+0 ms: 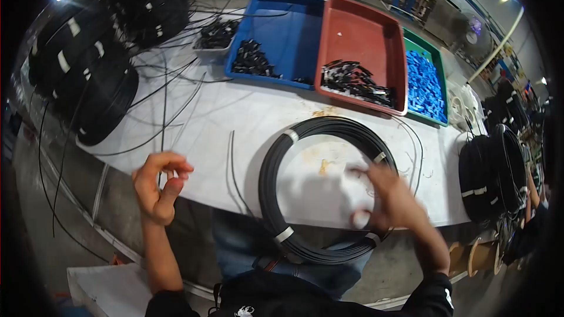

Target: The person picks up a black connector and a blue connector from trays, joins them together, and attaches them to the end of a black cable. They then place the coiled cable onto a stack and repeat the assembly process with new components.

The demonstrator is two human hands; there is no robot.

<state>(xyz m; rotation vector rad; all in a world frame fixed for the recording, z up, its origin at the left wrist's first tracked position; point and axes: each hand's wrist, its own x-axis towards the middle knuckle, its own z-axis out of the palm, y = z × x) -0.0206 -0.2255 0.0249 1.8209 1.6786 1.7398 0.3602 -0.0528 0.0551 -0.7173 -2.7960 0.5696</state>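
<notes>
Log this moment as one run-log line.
left hand: pinching thin black cable end | right hand: blurred, on cable coil at table edge | trays behind: blue tray, red tray

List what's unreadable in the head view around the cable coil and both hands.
- Right hand: motion-blurred, so its grip on the cable coil can't be judged.
- Left hand: fingers pinched; too small to tell whether they hold anything.
- Small black parts in the blue tray and red tray: too small to identify.
- Frame corners: dark lens vignette.
</notes>
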